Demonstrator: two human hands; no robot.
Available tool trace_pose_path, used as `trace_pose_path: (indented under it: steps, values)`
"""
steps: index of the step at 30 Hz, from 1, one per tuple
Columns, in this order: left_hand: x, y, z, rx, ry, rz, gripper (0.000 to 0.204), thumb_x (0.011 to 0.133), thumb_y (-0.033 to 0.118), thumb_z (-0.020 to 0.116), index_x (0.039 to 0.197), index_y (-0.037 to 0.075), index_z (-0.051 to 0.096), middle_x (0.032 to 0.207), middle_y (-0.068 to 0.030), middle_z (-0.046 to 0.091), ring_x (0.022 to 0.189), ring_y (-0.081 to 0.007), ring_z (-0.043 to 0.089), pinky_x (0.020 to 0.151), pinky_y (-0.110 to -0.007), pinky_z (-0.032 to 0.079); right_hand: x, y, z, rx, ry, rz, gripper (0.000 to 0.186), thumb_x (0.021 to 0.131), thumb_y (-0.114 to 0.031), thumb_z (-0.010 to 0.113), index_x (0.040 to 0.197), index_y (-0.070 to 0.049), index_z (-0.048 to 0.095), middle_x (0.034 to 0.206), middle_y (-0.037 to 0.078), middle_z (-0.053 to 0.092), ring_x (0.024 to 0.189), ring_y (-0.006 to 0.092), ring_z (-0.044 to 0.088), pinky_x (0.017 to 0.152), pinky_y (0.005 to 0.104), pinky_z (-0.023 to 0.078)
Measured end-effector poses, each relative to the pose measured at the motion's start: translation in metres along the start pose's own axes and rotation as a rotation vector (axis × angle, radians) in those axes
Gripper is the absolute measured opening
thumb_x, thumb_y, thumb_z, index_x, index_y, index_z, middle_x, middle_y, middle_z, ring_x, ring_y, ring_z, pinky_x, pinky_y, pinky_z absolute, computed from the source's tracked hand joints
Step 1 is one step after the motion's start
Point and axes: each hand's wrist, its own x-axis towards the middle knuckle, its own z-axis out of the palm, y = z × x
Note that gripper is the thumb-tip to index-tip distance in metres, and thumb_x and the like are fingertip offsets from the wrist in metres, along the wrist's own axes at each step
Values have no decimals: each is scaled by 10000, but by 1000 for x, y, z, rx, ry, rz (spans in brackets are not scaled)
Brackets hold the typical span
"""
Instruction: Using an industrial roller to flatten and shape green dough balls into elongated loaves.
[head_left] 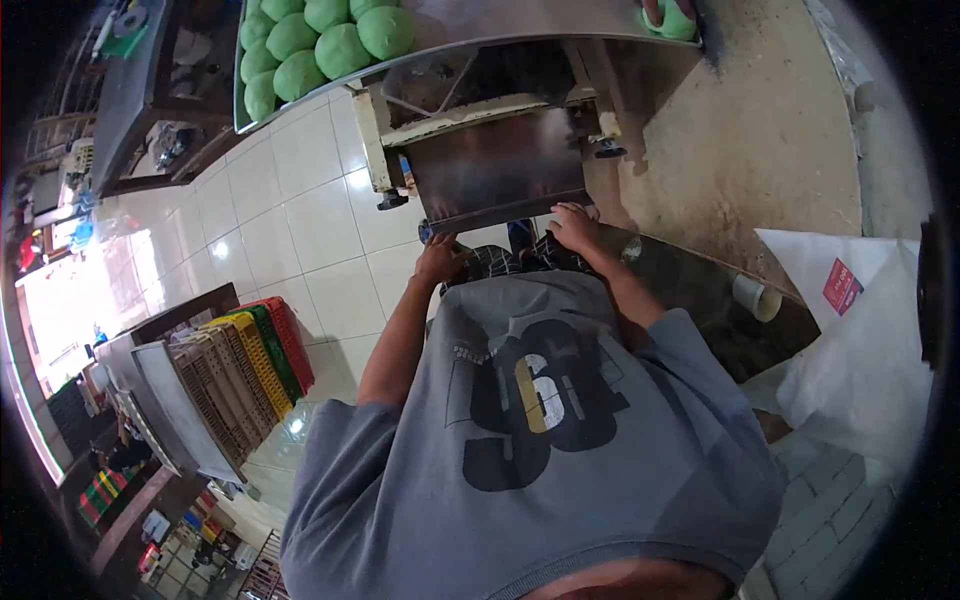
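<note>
Both of my hands are at the front lip of a dark metal plate [498, 160] in a cream-painted machine frame. My left hand [436, 258] has its fingers curled on the plate's left end, and my right hand [572, 226] grips near its right end, fingertips bent on the edge. Above the machine is a metal worktop [500, 22] bearing rows of pale green dough balls [343, 48] at its left. At the worktop's far right, another person's hand [655, 12] touches a green dough piece [672, 28].
Stacked coloured plastic crates [265, 355] stand at lower left, beside tiled floor [300, 220]. A dark metal table [140, 100] is at upper left. White sacks [850, 370] and a white tub [755, 295] sit on my right, near a stained beige surface [750, 150].
</note>
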Motion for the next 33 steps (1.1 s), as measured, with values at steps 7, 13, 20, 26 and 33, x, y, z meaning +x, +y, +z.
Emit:
trace_pose_path:
  steps: [7, 13, 20, 26, 33]
  values:
    - [-1, 22, -19, -21, -75, 240, 258, 788, 265, 539, 953, 111, 663, 1133, -145, 584, 1160, -342, 442, 1021, -430, 316, -1, -20, -6, -153, 63, 69, 383, 808, -369, 581, 1079, -99, 599, 1161, 69, 557, 1147, 260, 464, 964, 414, 366]
    - [-3, 4, -14, 182, 26, 471, 286, 779, 316, 569, 945, 107, 673, 1053, -139, 615, 1133, -350, 450, 1011, -413, 325, -4, -38, -36, 29, 215, -1, 262, 803, -330, 585, 861, -80, 639, 762, 157, 609, 714, 364, 576, 601, 458, 431]
    - [-12, 14, -9, 20, 0, 128, 389, 755, 366, 594, 1031, 96, 639, 1196, -192, 508, 1211, -389, 351, 999, -470, 333, -64, 42, -13, 134, 754, 341, 432, 829, -375, 515, 592, -23, 589, 577, 216, 546, 571, 412, 532, 515, 470, 405]
    - [3, -7, 31, 114, -103, 18, 496, 745, 414, 607, 1120, 90, 584, 1328, -257, 332, 1270, -433, 257, 1002, -495, 341, -38, 55, -11, -99, 320, 578, 373, 822, -366, 510, 630, -64, 618, 658, 171, 580, 633, 352, 554, 560, 455, 428]
    - [-1, 19, 2, -70, 72, -102, 449, 780, 413, 582, 1050, 55, 611, 1229, -224, 457, 1141, -401, 427, 869, -470, 442, -51, 52, -30, -231, -88, 599, 227, 790, -300, 530, 737, -129, 668, 810, 96, 625, 769, 263, 587, 653, 423, 456]
